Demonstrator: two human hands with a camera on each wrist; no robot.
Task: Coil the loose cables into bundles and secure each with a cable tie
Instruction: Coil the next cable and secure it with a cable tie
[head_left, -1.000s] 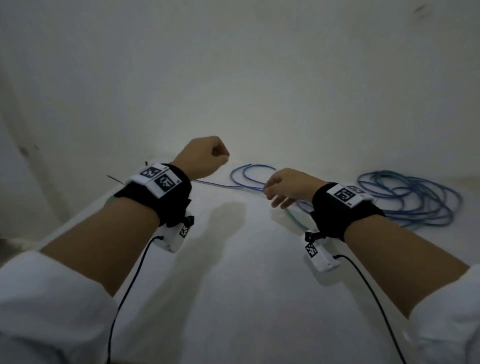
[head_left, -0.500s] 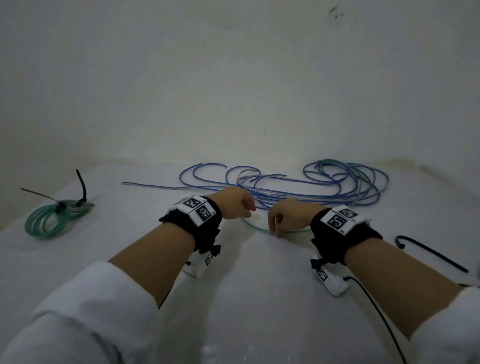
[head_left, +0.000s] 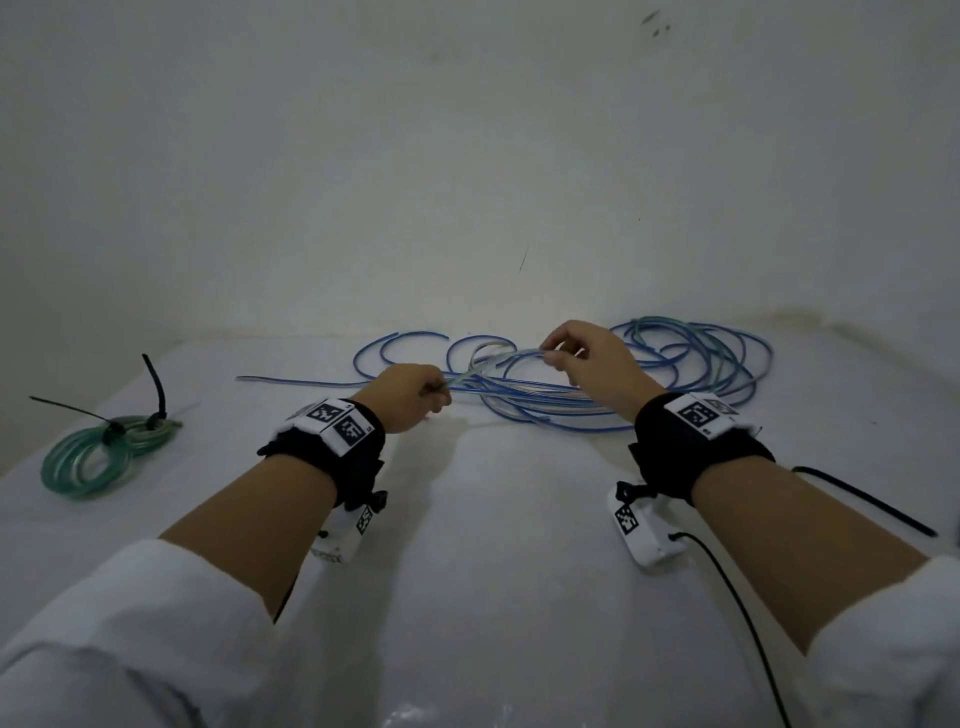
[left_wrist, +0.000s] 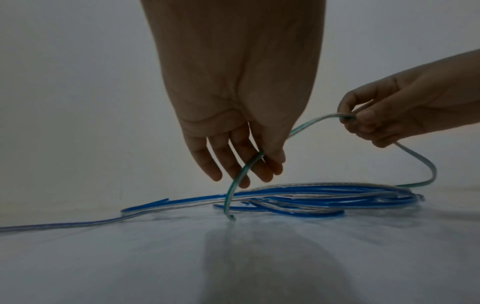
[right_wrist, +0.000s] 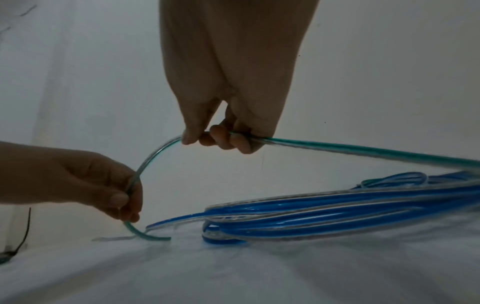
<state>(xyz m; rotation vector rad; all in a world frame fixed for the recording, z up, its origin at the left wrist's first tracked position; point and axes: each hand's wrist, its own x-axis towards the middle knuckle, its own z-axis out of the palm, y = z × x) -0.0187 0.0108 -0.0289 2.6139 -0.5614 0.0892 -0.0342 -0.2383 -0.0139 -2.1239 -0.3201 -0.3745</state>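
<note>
A green-striped clear cable (head_left: 493, 361) (left_wrist: 314, 121) (right_wrist: 363, 149) arcs between my two hands above the white table. My left hand (head_left: 410, 387) (left_wrist: 249, 166) (right_wrist: 124, 195) pinches it near its free end, which curls down to the table. My right hand (head_left: 582, 358) (right_wrist: 218, 139) (left_wrist: 363, 121) grips it further along, raised a little higher. Under both hands lies a loose tangle of blue-striped cable (head_left: 691, 364) (left_wrist: 311, 195) (right_wrist: 324, 207). A coiled green bundle (head_left: 98, 452) with black cable ties on it rests at the far left.
A loose black cable tie (head_left: 862, 499) lies on the table (head_left: 493, 519) at the right, beside my right forearm. A plain white wall (head_left: 467, 182) rises directly behind the cables. A thin black lead runs from my right wrist camera toward the near edge.
Both hands have lifted off the table and moved apart, the right one rising up and back. The green-striped cable now hangs as an arc between them.
</note>
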